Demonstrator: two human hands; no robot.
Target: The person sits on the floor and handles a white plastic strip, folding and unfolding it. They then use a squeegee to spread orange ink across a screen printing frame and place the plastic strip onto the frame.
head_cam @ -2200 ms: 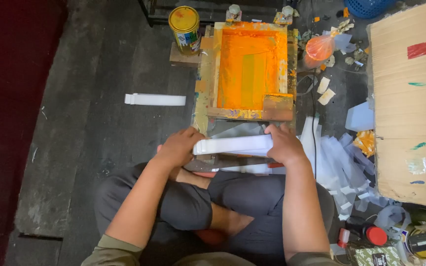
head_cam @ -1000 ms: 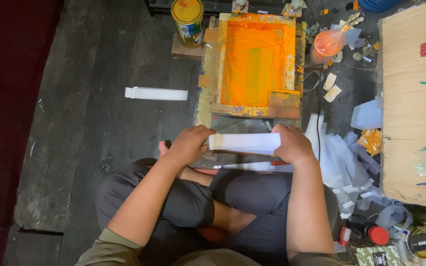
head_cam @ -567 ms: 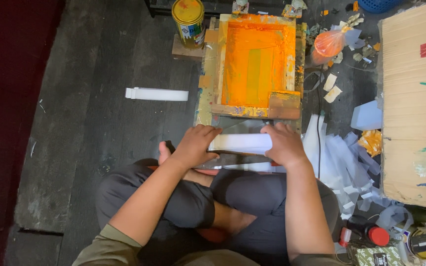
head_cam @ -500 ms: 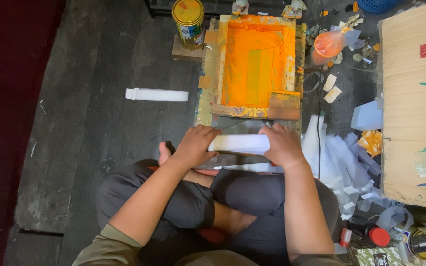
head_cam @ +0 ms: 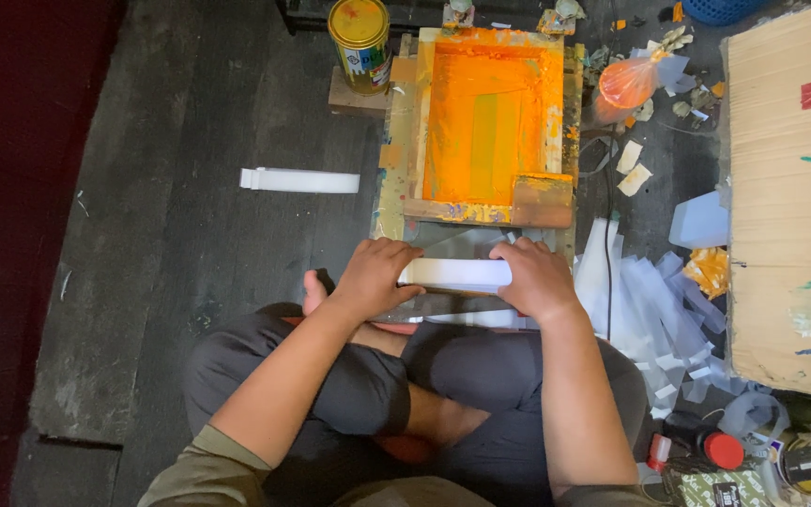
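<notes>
I sit cross-legged on a dark wooden floor. Both hands hold a white stack of thin strips [head_cam: 455, 273] flat in front of my knees. My left hand [head_cam: 374, 278] covers its left end, and my right hand [head_cam: 537, 279] grips its right end. Just beyond the stack stands a wooden screen-printing frame [head_cam: 491, 122], its mesh coated in orange ink. A clear plastic sheet [head_cam: 466, 246] lies between the frame and my hands.
A yellow paint can [head_cam: 359, 42] sits at the frame's far left. Another white strip bundle [head_cam: 299, 180] lies on the floor to the left. An orange plastic bag [head_cam: 627, 85], scattered clear strips [head_cam: 645, 300], a cardboard sheet [head_cam: 790, 188] and small jars [head_cam: 804, 465] crowd the right.
My hands have closed inward over the white stack, the left sliding further across its top. The stack stays in the same spot before my knees.
</notes>
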